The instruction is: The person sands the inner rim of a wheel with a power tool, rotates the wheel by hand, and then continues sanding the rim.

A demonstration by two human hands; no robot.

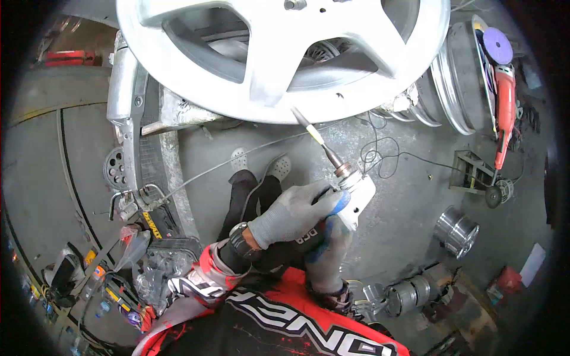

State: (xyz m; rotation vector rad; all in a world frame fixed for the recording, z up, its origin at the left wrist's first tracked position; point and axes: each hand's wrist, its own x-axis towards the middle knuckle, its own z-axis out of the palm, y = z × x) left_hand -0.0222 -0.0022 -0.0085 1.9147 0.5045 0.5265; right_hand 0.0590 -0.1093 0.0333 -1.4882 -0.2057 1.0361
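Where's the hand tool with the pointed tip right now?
Just right of centre in the head view, the pointed tool is in the gloved left hand, pointing towards the silver wheel.

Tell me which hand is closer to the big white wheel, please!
The left. The left hand is on the white tool, below the big white wheel in the picture; the right hand sits lower, farther from the wheel.

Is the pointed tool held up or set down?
Held up: the left hand grips the tool, its tip pointing toward the wheel.
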